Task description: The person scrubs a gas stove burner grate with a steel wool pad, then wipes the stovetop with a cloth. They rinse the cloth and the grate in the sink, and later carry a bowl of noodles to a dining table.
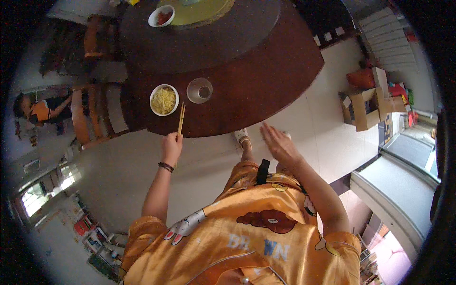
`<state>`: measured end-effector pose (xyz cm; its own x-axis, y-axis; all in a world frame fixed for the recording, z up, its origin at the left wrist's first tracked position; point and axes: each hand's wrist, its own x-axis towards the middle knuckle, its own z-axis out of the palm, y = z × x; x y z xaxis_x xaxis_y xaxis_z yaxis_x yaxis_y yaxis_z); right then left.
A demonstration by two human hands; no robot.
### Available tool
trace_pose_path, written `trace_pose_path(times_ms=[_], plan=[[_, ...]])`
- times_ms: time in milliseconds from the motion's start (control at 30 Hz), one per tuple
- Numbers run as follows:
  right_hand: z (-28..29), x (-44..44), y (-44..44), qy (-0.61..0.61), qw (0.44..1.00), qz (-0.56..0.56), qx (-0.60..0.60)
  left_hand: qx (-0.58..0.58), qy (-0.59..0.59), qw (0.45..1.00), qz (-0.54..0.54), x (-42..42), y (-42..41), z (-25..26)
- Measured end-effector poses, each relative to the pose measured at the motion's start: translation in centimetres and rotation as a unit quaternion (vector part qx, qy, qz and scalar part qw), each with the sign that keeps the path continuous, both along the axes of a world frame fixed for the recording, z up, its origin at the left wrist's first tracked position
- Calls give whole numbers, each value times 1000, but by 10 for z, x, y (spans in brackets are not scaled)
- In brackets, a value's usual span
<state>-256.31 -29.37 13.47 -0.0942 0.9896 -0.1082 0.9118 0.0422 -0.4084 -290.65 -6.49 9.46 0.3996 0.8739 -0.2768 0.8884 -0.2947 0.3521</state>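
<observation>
My left hand [172, 148] grips a pair of wooden chopsticks [181, 119], whose far ends reach over the edge of the dark wooden table [245, 96]. Just beyond and left of the chopsticks is a white bowl [164, 100] of yellow noodles. To the right of that bowl a clear drinking glass [199, 91] stands on the table. My right hand [279, 144] hangs in the air past the table's front edge, slightly blurred, its fingers extended and nothing visible in it.
Farther back, a small white bowl [161, 16] with reddish food sits on the round raised tabletop [221, 42]. A wooden chair [94, 110] adjoins the table's left side, with a person [42, 110] beyond. An open cardboard box [367, 107] lies on the tiled floor to the right.
</observation>
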Motion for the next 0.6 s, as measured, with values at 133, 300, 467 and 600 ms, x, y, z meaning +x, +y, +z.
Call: trace_pose_path(times_ms=[133, 300, 467, 600], plan=[[6, 29, -48, 8, 987, -156, -28, 143, 131, 978, -77, 31, 24, 5], [9, 49, -117, 16, 935, -354, -25, 229, 90, 965, -89, 34, 52, -11], [-1, 47, -209, -20, 887, -459, -51, 281, 50, 955, -76, 25, 41, -35], [-12, 37, -279, 11, 849, -519, -102, 283, 41, 957, -54, 32, 34, -37]])
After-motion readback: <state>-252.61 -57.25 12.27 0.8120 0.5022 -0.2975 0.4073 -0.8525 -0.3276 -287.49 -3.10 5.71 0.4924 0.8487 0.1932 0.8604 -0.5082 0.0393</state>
